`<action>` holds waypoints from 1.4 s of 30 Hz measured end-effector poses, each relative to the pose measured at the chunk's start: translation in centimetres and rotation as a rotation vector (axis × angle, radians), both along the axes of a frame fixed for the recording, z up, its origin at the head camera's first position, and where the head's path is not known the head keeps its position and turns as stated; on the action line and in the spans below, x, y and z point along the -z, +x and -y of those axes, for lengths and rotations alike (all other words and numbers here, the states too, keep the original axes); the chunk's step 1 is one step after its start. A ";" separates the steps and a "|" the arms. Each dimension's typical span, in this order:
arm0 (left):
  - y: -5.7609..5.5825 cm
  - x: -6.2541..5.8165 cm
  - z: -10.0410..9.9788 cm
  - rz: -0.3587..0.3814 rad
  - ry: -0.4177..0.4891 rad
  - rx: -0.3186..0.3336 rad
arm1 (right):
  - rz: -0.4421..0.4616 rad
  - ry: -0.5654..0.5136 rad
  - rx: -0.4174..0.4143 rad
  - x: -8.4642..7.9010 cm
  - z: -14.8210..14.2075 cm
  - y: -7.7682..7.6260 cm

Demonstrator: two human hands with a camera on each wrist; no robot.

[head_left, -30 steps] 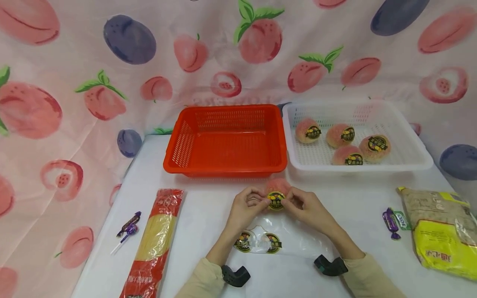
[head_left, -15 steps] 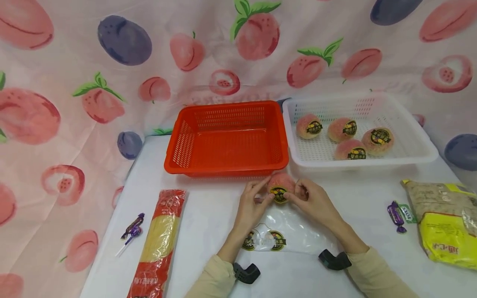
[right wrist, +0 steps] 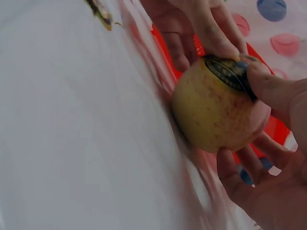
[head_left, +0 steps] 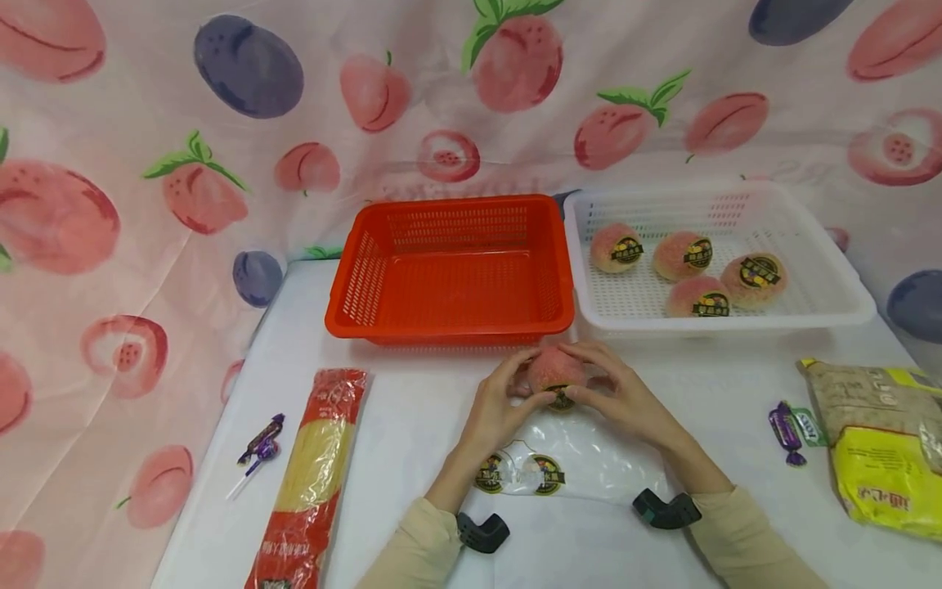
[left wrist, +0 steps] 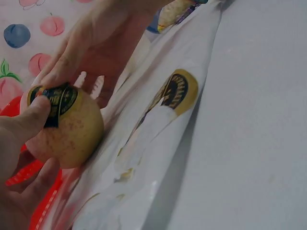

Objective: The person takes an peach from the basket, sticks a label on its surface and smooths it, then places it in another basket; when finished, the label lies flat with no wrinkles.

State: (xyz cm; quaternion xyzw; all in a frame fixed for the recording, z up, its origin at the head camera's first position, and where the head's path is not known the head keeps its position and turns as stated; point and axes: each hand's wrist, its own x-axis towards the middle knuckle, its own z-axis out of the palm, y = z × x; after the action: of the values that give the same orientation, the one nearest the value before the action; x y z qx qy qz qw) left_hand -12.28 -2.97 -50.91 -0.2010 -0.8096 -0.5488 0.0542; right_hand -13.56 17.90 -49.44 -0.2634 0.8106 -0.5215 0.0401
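Observation:
Both hands hold a pink-and-yellow peach (head_left: pixel 557 366) on the table, just in front of the red basket. My left hand (head_left: pixel 499 407) curls its fingers round the peach's left side. My right hand (head_left: pixel 627 397) holds the other side, fingertips over its far top. Both thumbs press on a round black-and-gold label (head_left: pixel 562 399) on the side facing me; in the right wrist view the label (right wrist: pixel 228 73) lies on the skin with its dark ribbon end showing. A clear plastic sheet (head_left: pixel 603 466) lies flat below the hands, bearing two more such labels (head_left: pixel 547 474).
Behind stand a red basket (head_left: pixel 449 331) and a white basket (head_left: pixel 724 323) holding several labelled peaches (head_left: pixel 754 280). Noodles in a red pack (head_left: pixel 309 474), a lollipop (head_left: pixel 263 458) and a wrapped candy lie left. Candies (head_left: pixel 786 433) and a yellow bag (head_left: pixel 883 466) lie right.
The hands have gone from pinching the label with their fingertips to spreading round the peach's sides, thumbs on the label. The head view has shifted slightly.

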 end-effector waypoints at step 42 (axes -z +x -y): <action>2.2 -6.9 -0.1 0.149 0.104 0.176 | 0.481 -1.312 0.119 2.9 -4.9 -0.9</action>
State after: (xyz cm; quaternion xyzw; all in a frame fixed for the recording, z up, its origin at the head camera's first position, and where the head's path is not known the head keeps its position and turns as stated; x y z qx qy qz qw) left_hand -10.08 -2.85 -44.03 -0.2267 -0.7610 -0.6062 -0.0442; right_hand -14.42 22.82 -52.35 -0.0655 0.3101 -0.9482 0.0225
